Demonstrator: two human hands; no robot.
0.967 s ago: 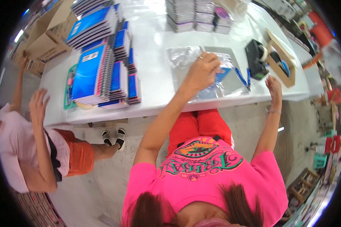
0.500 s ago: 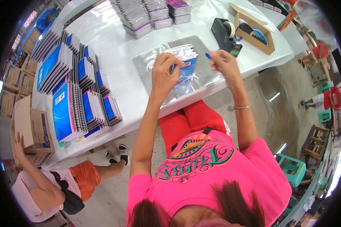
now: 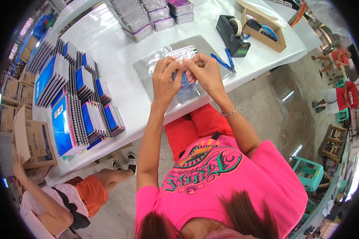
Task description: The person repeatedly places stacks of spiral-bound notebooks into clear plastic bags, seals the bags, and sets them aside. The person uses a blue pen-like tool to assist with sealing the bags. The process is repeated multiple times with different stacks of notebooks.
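My left hand (image 3: 166, 83) and my right hand (image 3: 206, 75) meet over a small stack of spiral notebooks (image 3: 182, 51) in clear plastic. The fingers of both hands are pinched, with the fingertips nearly touching. Whatever they pinch is too small to make out. Beneath the stack lies a flat grey, shiny sheet (image 3: 147, 63). A blue-handled cutting tool (image 3: 229, 59), with its handles spread, rests beside my right hand near the table's edge. My hands hide part of the notebooks' blue cover.
Stacked blue spiral notebooks (image 3: 64, 123) crowd the table's left side. Wrapped notebook stacks (image 3: 161, 20) stand at the back. A black tape dispenser (image 3: 232, 38) and an open cardboard box (image 3: 271, 36) are at the right. A co-worker (image 3: 64, 199) at lower left touches a carton (image 3: 40, 145).
My right hand has put down the blue-handled tool on the table and moved left to meet my left hand. The view has shifted slightly.
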